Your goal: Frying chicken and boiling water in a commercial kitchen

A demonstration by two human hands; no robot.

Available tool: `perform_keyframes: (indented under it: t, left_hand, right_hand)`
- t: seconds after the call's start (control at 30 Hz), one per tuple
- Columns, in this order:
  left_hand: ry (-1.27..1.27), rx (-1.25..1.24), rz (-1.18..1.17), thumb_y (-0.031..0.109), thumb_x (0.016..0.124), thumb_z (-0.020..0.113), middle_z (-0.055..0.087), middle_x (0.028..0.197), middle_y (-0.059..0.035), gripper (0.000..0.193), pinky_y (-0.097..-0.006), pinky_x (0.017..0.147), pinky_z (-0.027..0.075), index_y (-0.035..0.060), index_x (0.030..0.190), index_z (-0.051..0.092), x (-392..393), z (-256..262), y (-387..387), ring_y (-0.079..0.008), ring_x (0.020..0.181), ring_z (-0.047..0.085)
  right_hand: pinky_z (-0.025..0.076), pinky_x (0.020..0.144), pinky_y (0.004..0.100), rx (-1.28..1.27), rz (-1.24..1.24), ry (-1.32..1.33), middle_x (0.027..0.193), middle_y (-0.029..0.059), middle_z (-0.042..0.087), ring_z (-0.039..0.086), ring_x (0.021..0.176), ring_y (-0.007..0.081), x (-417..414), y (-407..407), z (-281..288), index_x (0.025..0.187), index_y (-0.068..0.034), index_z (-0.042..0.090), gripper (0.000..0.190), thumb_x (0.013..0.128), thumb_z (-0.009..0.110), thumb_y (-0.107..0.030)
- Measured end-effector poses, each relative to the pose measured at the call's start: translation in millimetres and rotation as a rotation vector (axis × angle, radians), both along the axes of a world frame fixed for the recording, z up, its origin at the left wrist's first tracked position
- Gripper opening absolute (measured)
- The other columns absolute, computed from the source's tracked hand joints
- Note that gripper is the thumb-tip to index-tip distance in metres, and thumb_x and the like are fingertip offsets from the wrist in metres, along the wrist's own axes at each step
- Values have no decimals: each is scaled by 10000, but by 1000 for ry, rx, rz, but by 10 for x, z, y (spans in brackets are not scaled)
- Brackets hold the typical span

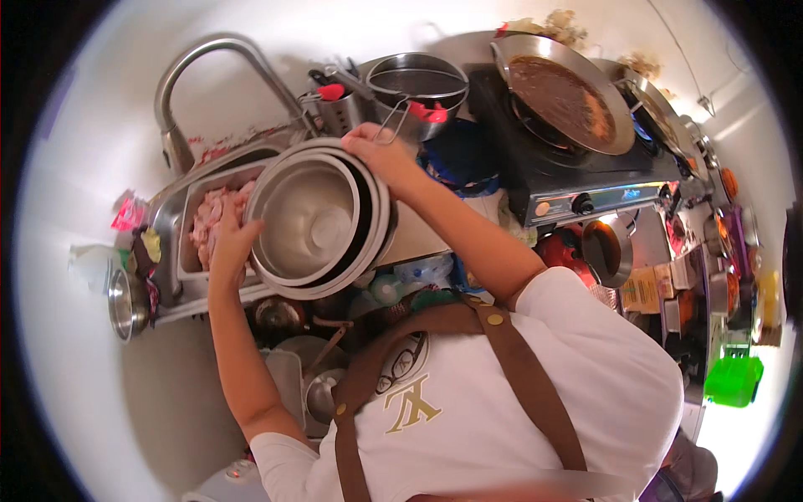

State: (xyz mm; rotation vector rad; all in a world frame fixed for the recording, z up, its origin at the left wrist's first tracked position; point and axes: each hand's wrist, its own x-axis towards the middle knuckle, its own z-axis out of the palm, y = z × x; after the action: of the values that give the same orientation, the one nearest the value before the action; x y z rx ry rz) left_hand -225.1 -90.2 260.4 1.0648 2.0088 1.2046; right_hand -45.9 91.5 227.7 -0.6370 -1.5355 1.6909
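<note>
A nested stack of round metal bowls is tilted above the right side of the sink, its hollow facing me. My right hand grips the far right rim of the stack. My left hand is at the stack's left rim, thumb against or just over the edge of the inner bowl. Its fingers reach over pieces of raw meat, and whether they hold the rim cannot be told. The meat lies in a rectangular metal tray in the sink, partly hidden by my hand and the bowls.
A curved faucet arches over the sink. Behind my right hand stand a utensil holder and a deep metal pot. On the gas stove, a wok holds brown liquid; a second pan sits beside it over a blue flame.
</note>
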Motion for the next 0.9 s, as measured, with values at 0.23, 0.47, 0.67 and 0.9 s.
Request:
perform_keyframes:
  t: [0.23, 0.47, 0.67, 0.9]
  left_hand:
    - [-79, 298, 116, 76, 681, 494, 493, 995, -92, 426, -266, 809, 376, 36, 1099, 419, -149, -46, -55, -180, 921, 465]
    - [-260, 396, 446, 63, 711, 486, 500, 996, -100, 420, -278, 780, 401, 41, 1121, 397, -209, 176, -572, -171, 911, 480]
    - [-193, 601, 834, 74, 743, 488, 517, 929, -96, 362, -234, 612, 437, 65, 1098, 417, -12, 191, -1730, -142, 782, 517]
    - [-87, 480, 1381, 77, 708, 487, 537, 929, -129, 370, -252, 609, 427, 9, 1063, 412, 165, -666, -2517, -158, 771, 523]
  right_hand:
    - [430, 772, 265, -307, 170, 198, 898, 53, 557, 537, 817, 131, 189, 19, 71, 1019, -32, 519, 230, 832, 466, -154]
    - [428, 638, 255, 566, -1, -234, 804, 62, 585, 540, 747, 127, 261, -51, -113, 943, -41, 552, 166, 801, 522, -121]
    - [279, 930, 360, 1173, -43, -448, 1122, 166, 460, 415, 1062, 304, 304, -93, -252, 1102, -17, 465, 362, 751, 530, -75]
    - [233, 980, 342, 421, 77, -379, 1272, 152, 318, 310, 1175, 245, 353, -211, -280, 1233, 18, 304, 511, 760, 490, -29]
